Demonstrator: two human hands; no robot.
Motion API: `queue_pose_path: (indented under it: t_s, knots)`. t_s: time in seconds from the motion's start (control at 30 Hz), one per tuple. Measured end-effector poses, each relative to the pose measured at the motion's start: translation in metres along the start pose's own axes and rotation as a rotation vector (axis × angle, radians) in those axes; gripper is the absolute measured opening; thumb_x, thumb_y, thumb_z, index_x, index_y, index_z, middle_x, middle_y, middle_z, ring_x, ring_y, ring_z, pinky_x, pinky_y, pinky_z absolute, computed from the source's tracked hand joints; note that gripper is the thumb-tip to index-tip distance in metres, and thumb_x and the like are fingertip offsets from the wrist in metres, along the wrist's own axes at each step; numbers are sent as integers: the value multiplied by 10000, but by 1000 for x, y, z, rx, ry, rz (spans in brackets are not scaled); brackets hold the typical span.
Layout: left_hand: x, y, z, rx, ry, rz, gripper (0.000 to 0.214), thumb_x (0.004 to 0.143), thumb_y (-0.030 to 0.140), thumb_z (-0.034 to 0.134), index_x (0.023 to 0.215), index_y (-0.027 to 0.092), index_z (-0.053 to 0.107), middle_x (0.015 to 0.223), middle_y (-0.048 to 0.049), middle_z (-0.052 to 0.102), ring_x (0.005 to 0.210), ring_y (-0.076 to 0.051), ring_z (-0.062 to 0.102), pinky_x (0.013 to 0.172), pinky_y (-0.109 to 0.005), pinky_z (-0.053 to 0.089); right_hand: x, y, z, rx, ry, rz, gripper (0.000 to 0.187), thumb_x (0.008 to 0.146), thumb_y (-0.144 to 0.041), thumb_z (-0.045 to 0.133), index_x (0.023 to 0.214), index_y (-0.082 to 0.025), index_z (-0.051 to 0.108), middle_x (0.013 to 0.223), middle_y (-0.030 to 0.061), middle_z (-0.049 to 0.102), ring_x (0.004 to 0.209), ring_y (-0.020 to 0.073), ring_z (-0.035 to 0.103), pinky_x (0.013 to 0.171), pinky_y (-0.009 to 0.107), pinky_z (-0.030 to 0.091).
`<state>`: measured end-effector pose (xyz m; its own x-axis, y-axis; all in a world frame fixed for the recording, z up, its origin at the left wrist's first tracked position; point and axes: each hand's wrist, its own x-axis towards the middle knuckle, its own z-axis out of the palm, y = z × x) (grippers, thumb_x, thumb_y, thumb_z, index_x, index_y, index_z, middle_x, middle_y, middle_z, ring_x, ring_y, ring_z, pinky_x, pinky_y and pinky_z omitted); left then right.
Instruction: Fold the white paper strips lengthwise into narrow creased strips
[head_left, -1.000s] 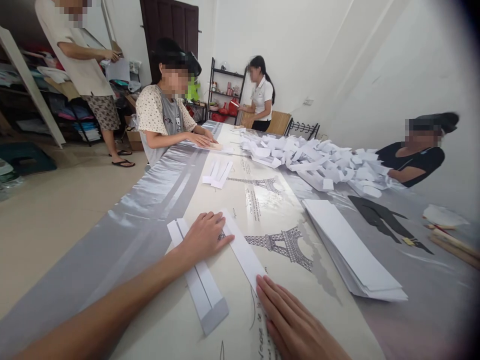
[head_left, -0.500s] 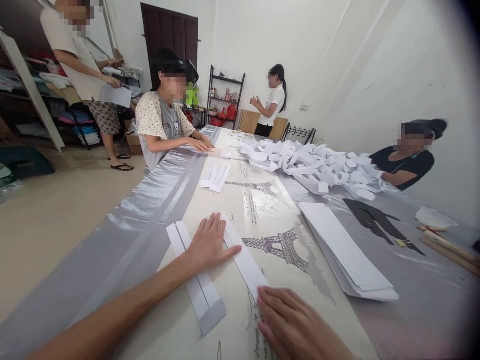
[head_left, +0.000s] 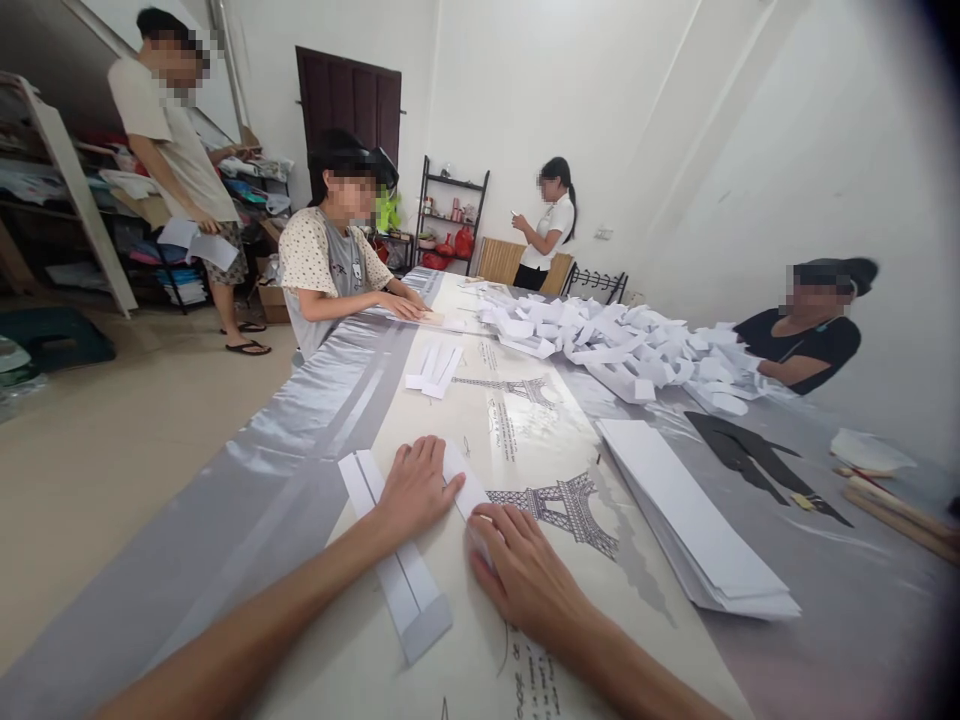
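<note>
A white folded paper strip (head_left: 459,468) lies slantwise on the printed table cover (head_left: 480,610). My left hand (head_left: 420,490) holds the strip's far part, fingers bent and thumb pressing on its edge. At the near end, my right hand (head_left: 517,555) curls its fingers over the strip, hiding that end. The two hands are close together but apart. Left of them, partly under my left forearm, rests a second folded paper strip (head_left: 420,600) with a long dark gap down its middle and a folded flap at the near end.
A stack of white paper (head_left: 697,520) lies at right, beside dark flat pieces (head_left: 739,455). Farther off are a few folded papers (head_left: 435,368) and a large pile of folded papers (head_left: 615,340). One person (head_left: 334,260) works at the table's left side; others are around the room.
My right hand has moved forward and left along the strip, closer to my left hand. My left hand's fingers have bent from a flatter spread. The view has tilted slightly upward.
</note>
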<state>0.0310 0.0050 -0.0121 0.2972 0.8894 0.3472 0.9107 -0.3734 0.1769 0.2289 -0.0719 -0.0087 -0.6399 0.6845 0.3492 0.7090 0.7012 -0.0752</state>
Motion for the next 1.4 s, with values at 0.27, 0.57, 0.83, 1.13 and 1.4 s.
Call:
queue_pose_path:
  t_s: [0.27, 0.57, 0.83, 1.13, 1.4]
  knots:
    - [15, -20, 0, 22, 63, -191, 305, 968, 411, 513, 1130, 154, 526, 1174, -134, 560, 1091, -307, 549, 922, -449, 411, 2, 6, 3, 100, -38, -66, 474, 1024, -158, 409, 1498, -170, 409, 1542, 139, 484, 1445, 292, 405, 1140, 528, 436]
    - [-1, -35, -16, -121, -86, 343, 132, 974, 270, 622, 1096, 222, 632, 1228, -67, 636, 1153, -246, 598, 978, -363, 450, -1, 20, 10, 380, -46, 52, 461, 968, -196, 532, 1428, -212, 508, 1522, 88, 525, 1426, 267, 425, 1157, 489, 435]
    - [-7, -22, -27, 18, -155, 499, 161, 989, 358, 637, 991, 202, 676, 985, -46, 679, 949, -232, 649, 840, -353, 489, 30, 15, -20, 188, -171, 93, 428, 882, -55, 594, 1276, -222, 581, 1011, 62, 718, 982, 260, 654, 782, 377, 565]
    - [-17, -11, -23, 124, -40, 508, 117, 982, 145, 584, 882, 170, 638, 884, -48, 647, 824, -218, 615, 693, -328, 462, 38, 29, -22, -22, 23, -7, 534, 911, 66, 420, 1386, -165, 497, 958, 75, 739, 871, 238, 702, 767, 395, 575]
    - [-7, 0, -51, -957, -95, -121, 310, 960, 357, 597, 748, 175, 729, 739, -20, 700, 700, -170, 623, 652, -274, 477, 53, 46, -48, 489, 851, 350, 462, 935, -272, 673, 1382, -274, 556, 1388, 108, 603, 1260, 300, 593, 1002, 504, 536]
